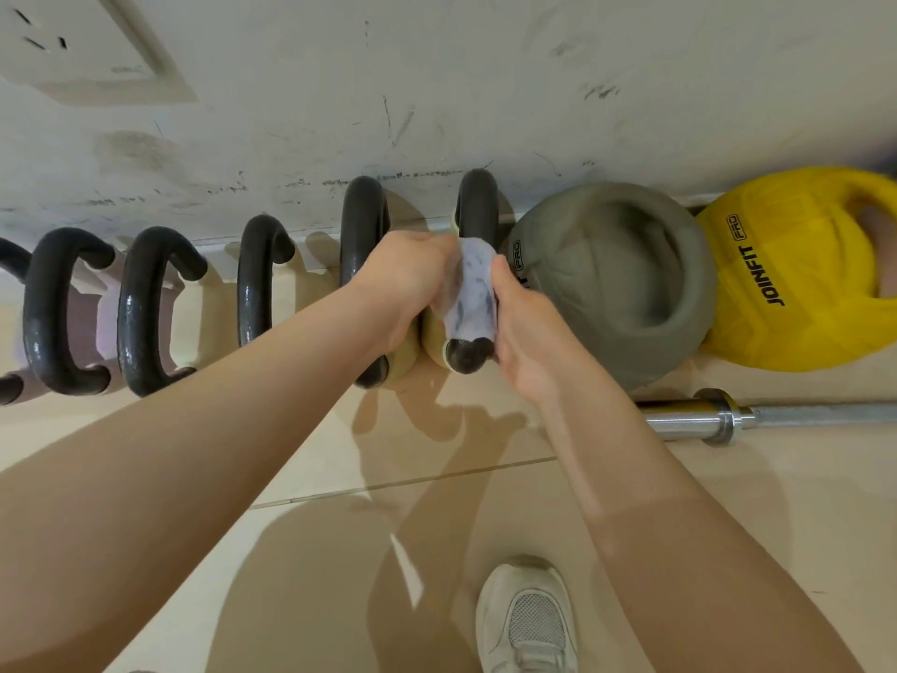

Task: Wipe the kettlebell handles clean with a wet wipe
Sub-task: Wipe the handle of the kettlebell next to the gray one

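Several kettlebells with black handles stand in a row along the wall. A white wet wipe [472, 293], smudged grey, is wrapped over the black handle [477, 206] of a pale yellow-green kettlebell in the middle. My left hand [405, 284] pinches the wipe's left edge and my right hand [522, 327] presses its right side against the handle. The handle's near end [468, 354] pokes out below the wipe. Just left of it stands another black handle [361, 225], partly behind my left hand.
Further left stand three more black handles [141, 308] on pinkish kettlebells. To the right lie a grey-green soft kettlebell [616, 279] and a yellow one [796, 279]. A steel barbell [718, 417] rests on the tiled floor. My white shoe [526, 619] is below.
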